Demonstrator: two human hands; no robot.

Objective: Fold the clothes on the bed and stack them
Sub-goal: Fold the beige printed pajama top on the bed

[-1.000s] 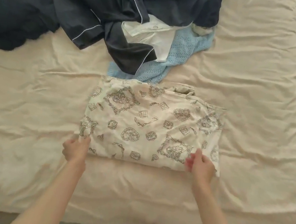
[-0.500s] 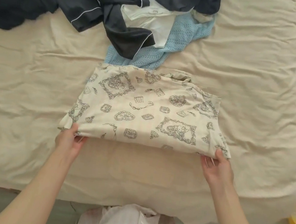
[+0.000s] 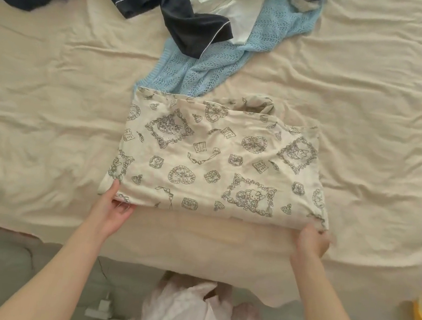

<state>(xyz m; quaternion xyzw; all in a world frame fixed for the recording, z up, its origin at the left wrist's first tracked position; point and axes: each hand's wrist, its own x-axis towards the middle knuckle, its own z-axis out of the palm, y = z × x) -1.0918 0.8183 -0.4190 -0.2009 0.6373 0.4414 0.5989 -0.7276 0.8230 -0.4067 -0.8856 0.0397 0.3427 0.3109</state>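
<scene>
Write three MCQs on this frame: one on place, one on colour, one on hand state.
1. Where does the folded cream printed garment lie?
A. On the floor
B. On the beige bed sheet, near its front edge
C. In a basket

2. What colour is the open-knit garment behind it?
A. Red
B. Green
C. Light blue

3. What are the left hand and right hand doing?
A. Each grips a near corner
B. Both hang idle
C. Both hold dark clothes

B: sheet surrounds it. C: pale blue knit. A: fingers curl round the corners.
</scene>
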